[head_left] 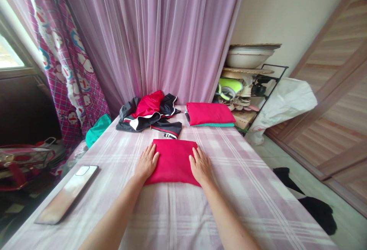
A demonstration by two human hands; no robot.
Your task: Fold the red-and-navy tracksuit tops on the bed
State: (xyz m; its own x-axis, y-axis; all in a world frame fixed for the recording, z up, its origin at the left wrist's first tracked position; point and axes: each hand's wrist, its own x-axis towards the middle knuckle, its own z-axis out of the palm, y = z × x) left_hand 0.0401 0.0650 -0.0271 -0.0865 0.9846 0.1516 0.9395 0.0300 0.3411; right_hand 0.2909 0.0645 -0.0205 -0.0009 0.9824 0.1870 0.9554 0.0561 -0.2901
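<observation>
A folded red garment (173, 162) lies flat in the middle of the table, its exact kind hidden by the folds. My left hand (147, 161) rests open on its left edge, fingers stretched forward. On the right edge lies my right hand (200, 165), also open with the palm down. Beyond the garment, to the left, is a crumpled black and red jacket (149, 114) with white trim. A neat stack of folded clothes (210, 113), red on top with a green layer below, sits at the far right of the table.
A checked cloth (114, 181) covers the table. Near its left edge lies a phone (69, 194). Purple curtains (160, 32) hang behind. Right of the table stand a rack (265, 101) with shoes and basins, a white sack (282, 104) and dark cloth (315, 211) on the floor.
</observation>
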